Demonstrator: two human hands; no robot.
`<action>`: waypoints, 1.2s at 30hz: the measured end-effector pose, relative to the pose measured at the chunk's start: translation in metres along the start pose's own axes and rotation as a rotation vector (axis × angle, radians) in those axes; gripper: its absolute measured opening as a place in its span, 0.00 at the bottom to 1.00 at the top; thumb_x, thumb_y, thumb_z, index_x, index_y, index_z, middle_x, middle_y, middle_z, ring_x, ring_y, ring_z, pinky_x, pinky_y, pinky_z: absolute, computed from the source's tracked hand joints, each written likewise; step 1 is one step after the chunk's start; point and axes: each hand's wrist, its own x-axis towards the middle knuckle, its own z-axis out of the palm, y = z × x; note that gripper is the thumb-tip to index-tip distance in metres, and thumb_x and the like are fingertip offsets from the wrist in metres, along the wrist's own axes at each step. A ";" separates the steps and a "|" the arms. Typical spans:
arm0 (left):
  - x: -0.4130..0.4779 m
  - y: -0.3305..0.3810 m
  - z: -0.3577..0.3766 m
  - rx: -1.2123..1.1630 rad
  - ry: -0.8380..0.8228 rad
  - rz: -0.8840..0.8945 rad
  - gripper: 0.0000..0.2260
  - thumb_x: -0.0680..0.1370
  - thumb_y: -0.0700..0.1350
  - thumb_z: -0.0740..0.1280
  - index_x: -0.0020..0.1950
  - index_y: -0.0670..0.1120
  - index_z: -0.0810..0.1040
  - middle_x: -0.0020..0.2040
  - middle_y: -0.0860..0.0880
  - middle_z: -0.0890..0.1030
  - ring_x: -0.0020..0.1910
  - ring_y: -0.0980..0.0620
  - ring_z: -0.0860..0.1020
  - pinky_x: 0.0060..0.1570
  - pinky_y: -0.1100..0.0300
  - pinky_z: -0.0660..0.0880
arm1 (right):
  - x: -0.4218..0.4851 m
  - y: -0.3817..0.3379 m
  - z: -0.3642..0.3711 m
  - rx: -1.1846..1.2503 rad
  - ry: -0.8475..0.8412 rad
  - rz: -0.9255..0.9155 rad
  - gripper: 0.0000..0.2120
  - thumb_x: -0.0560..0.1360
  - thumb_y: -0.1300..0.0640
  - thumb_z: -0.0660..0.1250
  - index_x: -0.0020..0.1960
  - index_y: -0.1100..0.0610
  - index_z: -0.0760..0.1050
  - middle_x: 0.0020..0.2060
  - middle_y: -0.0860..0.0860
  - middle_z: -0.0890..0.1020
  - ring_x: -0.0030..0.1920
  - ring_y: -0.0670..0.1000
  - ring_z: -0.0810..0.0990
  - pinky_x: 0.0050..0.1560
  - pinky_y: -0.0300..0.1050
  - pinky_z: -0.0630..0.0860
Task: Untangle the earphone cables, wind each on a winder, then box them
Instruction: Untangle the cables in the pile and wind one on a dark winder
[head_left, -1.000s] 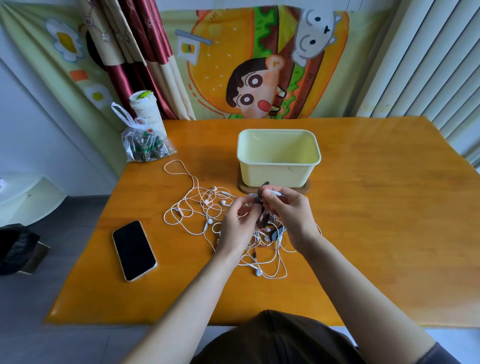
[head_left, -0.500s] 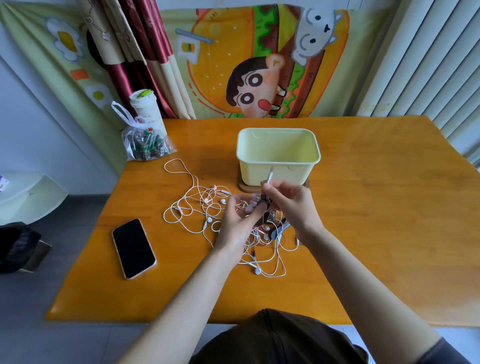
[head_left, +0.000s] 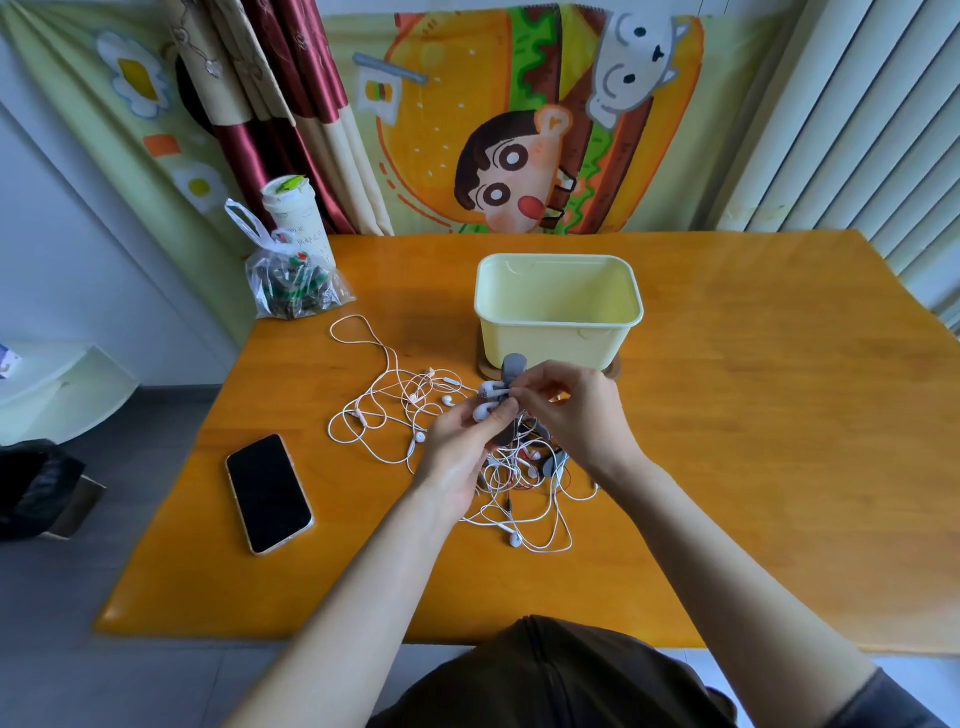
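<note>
Fingers of the left hand (head_left: 457, 448) grip a grey winder (head_left: 512, 368); the right hand (head_left: 577, 410) pinches earphones (head_left: 488, 389) against it. Writing on the cup (head_left: 297, 221), far left of them, is illegible.

Dark brown garment (head_left: 545, 675) (a short grey sleeve (head_left: 906, 699) on the right arm).

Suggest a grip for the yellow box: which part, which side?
Likely the rim of the yellow box at its right wall, reached from above right. It stands upright and open, and its lip juts past the walls, giving the grip a ledge. The left hand and right hand, busy with the winder and earphone cables, crowd the near wall.
</note>
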 end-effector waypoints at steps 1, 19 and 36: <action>0.001 0.000 0.000 -0.002 -0.001 -0.002 0.06 0.75 0.38 0.68 0.51 0.44 0.80 0.48 0.46 0.83 0.53 0.49 0.80 0.55 0.57 0.74 | 0.000 -0.001 0.000 -0.002 -0.001 0.003 0.01 0.71 0.61 0.71 0.42 0.56 0.81 0.36 0.47 0.82 0.38 0.43 0.79 0.40 0.31 0.75; -0.005 0.023 -0.003 0.111 0.029 0.042 0.06 0.78 0.43 0.65 0.46 0.47 0.82 0.44 0.46 0.82 0.52 0.47 0.78 0.54 0.52 0.73 | -0.005 -0.017 0.004 0.095 0.030 0.036 0.07 0.72 0.61 0.70 0.46 0.54 0.74 0.36 0.44 0.80 0.38 0.41 0.79 0.40 0.29 0.73; -0.003 0.028 -0.013 0.114 -0.038 0.049 0.04 0.77 0.40 0.67 0.47 0.46 0.81 0.41 0.50 0.84 0.42 0.55 0.81 0.38 0.66 0.77 | -0.003 -0.014 0.005 0.296 -0.048 0.143 0.08 0.72 0.64 0.69 0.44 0.52 0.73 0.36 0.49 0.79 0.39 0.47 0.79 0.43 0.43 0.78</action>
